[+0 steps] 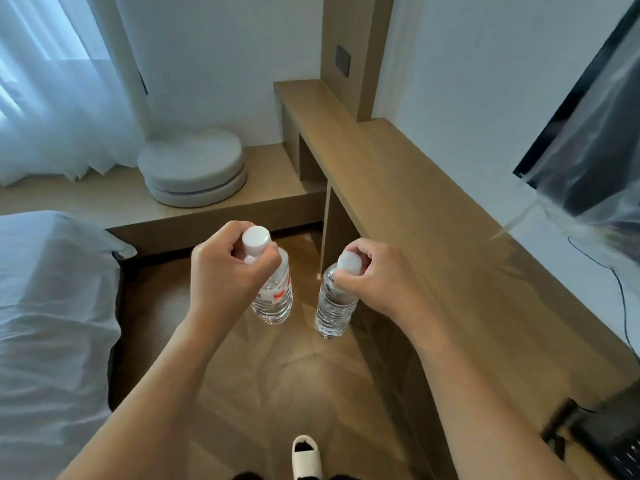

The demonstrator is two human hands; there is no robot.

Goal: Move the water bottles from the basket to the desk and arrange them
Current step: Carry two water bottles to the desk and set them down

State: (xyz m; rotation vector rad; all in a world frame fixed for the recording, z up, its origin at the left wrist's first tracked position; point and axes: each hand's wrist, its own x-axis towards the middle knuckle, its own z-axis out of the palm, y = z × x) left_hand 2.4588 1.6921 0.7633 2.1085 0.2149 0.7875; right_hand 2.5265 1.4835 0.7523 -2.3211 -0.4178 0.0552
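My left hand (225, 271) grips the neck of a clear water bottle (275, 296) with a white cap and a red-printed label. My right hand (377, 275) holds a second clear water bottle (334, 306) by its white cap and neck. Both bottles hang upright in the air above the wooden floor, side by side and apart. The long wooden desk (426, 216) runs along the wall to the right of the bottles, its top bare here. No basket is in view.
A bed with white sheets (52, 306) fills the left. Two round grey cushions (194, 168) lie stacked on a low wooden platform by the curtain. A wall-mounted screen (588, 133) hangs above the desk; a black device (609, 431) and cable sit at its near end. My slipper (306, 455) shows below.
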